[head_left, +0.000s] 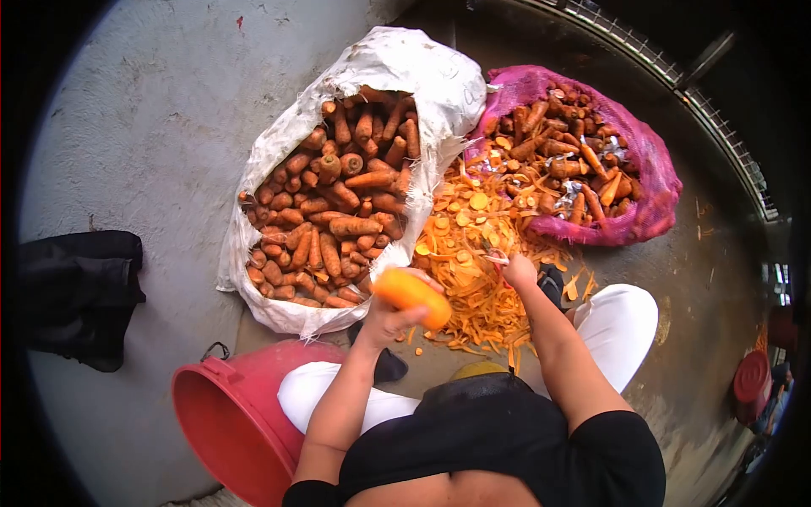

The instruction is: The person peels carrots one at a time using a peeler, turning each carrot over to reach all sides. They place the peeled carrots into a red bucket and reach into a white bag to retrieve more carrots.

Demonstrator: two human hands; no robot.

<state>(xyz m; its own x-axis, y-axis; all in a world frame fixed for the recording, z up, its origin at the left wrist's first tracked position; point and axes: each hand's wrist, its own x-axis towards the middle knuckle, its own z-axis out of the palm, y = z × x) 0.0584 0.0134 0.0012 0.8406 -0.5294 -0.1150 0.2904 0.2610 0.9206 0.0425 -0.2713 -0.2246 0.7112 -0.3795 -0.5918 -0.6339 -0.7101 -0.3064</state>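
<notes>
My left hand [390, 323] is wrapped round a peeled, bright orange carrot [412, 297], slightly blurred, near the right lower edge of the white sack. My right hand [519, 272] is closed on a small peeler [497, 258], of which only a pale part shows. Below and between both hands lies a heap of orange peelings [481, 308] with round carrot slices in it. Unpeeled carrots [342, 194] fill the open white sack [414, 59] at the left of the heap.
A pink mesh sack [655, 182] of darker carrots lies at the upper right. A red bucket [228, 414] is tipped beside my left leg. Black cloth [80, 291] lies at far left. A metal grating runs along the upper right; a red container [752, 380] stands at far right.
</notes>
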